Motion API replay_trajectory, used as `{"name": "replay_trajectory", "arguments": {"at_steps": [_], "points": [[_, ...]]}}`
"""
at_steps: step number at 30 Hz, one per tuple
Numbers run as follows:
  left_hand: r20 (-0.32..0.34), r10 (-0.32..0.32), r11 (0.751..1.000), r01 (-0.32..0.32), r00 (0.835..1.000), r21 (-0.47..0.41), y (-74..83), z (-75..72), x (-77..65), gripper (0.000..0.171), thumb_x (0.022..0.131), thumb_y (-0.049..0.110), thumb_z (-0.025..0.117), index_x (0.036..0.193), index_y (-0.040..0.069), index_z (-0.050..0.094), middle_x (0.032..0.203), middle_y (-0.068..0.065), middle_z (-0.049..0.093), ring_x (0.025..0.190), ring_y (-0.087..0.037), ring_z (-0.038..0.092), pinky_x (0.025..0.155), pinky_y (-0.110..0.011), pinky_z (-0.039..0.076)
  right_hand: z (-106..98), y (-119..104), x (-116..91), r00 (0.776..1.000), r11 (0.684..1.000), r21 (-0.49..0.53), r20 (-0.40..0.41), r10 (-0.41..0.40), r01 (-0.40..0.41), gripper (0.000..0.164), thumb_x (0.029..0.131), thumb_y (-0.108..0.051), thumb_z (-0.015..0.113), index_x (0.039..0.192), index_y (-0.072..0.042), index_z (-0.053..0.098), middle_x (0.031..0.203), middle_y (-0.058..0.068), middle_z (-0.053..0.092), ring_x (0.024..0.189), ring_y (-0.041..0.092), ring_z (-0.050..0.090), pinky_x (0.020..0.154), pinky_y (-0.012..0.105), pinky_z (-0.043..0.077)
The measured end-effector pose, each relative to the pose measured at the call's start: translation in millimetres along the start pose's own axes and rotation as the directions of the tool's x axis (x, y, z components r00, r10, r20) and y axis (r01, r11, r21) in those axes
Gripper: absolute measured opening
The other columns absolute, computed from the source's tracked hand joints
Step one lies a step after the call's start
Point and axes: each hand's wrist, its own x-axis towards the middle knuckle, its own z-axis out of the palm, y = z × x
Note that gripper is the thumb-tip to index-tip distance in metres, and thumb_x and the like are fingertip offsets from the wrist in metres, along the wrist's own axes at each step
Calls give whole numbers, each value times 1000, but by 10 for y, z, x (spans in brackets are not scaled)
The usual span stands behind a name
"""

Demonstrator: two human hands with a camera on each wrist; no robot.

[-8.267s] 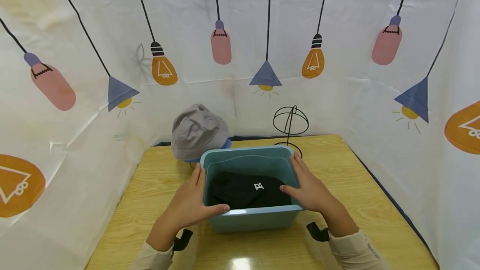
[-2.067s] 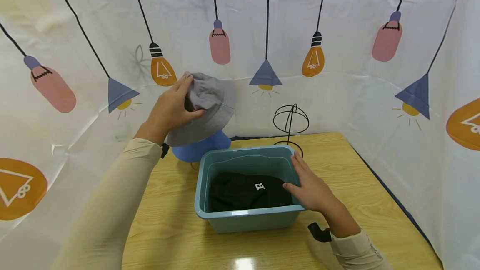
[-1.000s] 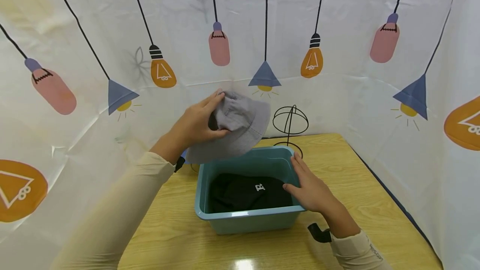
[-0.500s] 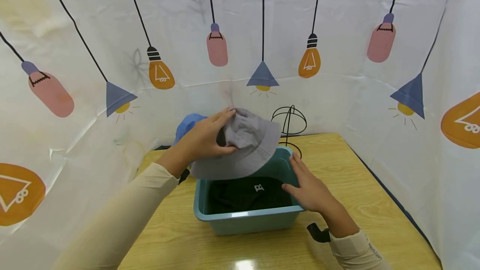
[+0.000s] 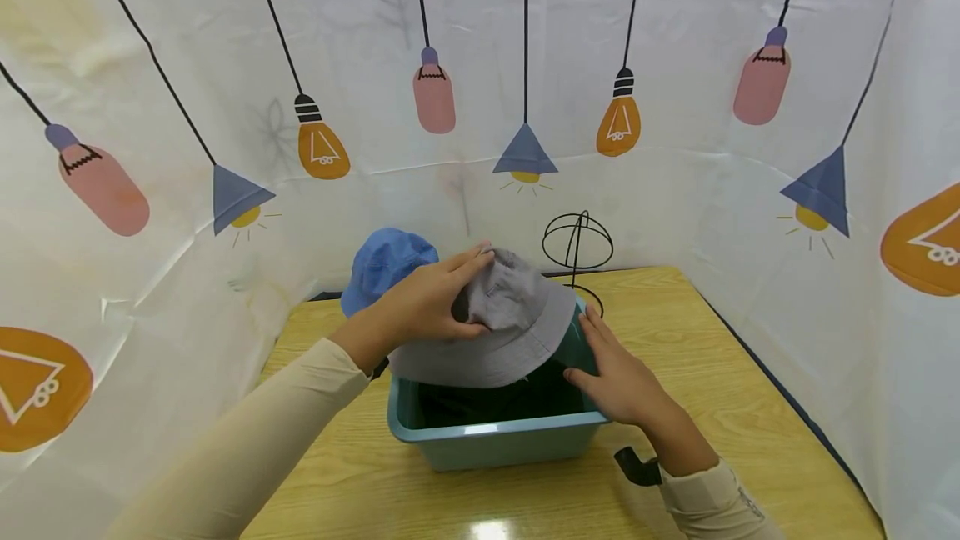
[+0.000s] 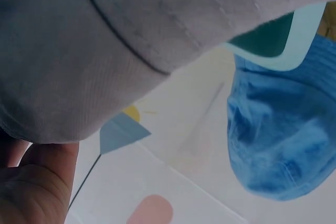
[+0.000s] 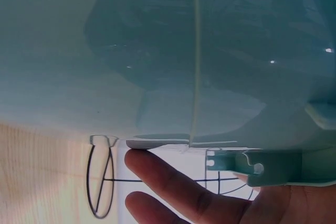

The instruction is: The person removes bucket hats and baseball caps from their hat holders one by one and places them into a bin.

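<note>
My left hand [image 5: 431, 302] pinches the crown of a grey bucket hat [image 5: 517, 336], thumb in front and fingers over the top. The hat is tilted, its brim low over the mouth of a teal plastic bin [image 5: 517, 444]. In the left wrist view, the grey fabric [image 6: 115, 40] fills the upper part, with fingertips at its edge. Inside the bin lies a black cap [image 5: 487, 407], mostly covered by the grey brim and shadow. My right hand [image 5: 618, 373] holds the bin's right side, thumb over the rim, fingers [image 7: 173, 182] along the outer wall.
A blue bucket hat [image 5: 386, 265] sits at the back left, behind my left hand. Behind the bin's right corner stands a black wire hat stand [image 5: 577, 240]. White printed sheeting [image 5: 697, 215] encloses the wooden table [image 5: 720, 373] at the back and sides.
My left hand has let go of the bin, lifted the grey hat off the blue one, and brought it right and down over the bin. The right hand stays at the bin's side.
</note>
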Motion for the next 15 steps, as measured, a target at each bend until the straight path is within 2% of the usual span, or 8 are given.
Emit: {"name": "replay_trajectory", "arguments": {"at_steps": [4, 8, 11, 15], "points": [[16, 8, 1000, -9, 1000, 13, 33, 57, -16, 100, 84, 48, 84, 162, 7, 35, 167, -11, 35, 138, -31, 57, 108, -44, 52, 12, 16, 9, 1000, 1000, 5, -9, -11, 11, 92, 101, -50, 60, 169, -16, 8, 176, 6, 0, 157, 40, 21, 113, 71, 33], [48, 9, 1000, -10, 999, 29, 57, 108, -22, 101, 85, 49, 83, 162, 8, 34, 168, -10, 33, 131, -30, 61, 106, -43, 53, 16, 27, 15, 1000, 1000, 21, -16, -13, 13, 100, 101, -49, 61, 167, -20, -8, 175, 9, 1, 158, 40, 19, 118, 68, 29], [68, 23, 999, -25, 997, 37, 78, 142, -11, 101, 85, 49, 83, 162, 7, 33, 168, -12, 33, 127, -29, 64, 104, -42, 54, 14, 25, 17, 1000, 999, 40, -12, -2, 2, 105, 101, -44, 62, 164, -24, -19, 175, 11, 1, 158, 40, 19, 120, 66, 28], [96, 40, 998, -44, 995, 42, 110, 186, 15, 102, 85, 49, 83, 163, 7, 32, 168, -12, 33, 128, -29, 64, 105, -41, 53, 10, 16, 19, 1000, 998, 60, 3, -1, 1, 103, 101, -32, 61, 163, -26, -21, 175, 8, -4, 159, 38, 15, 121, 65, 26]]}}
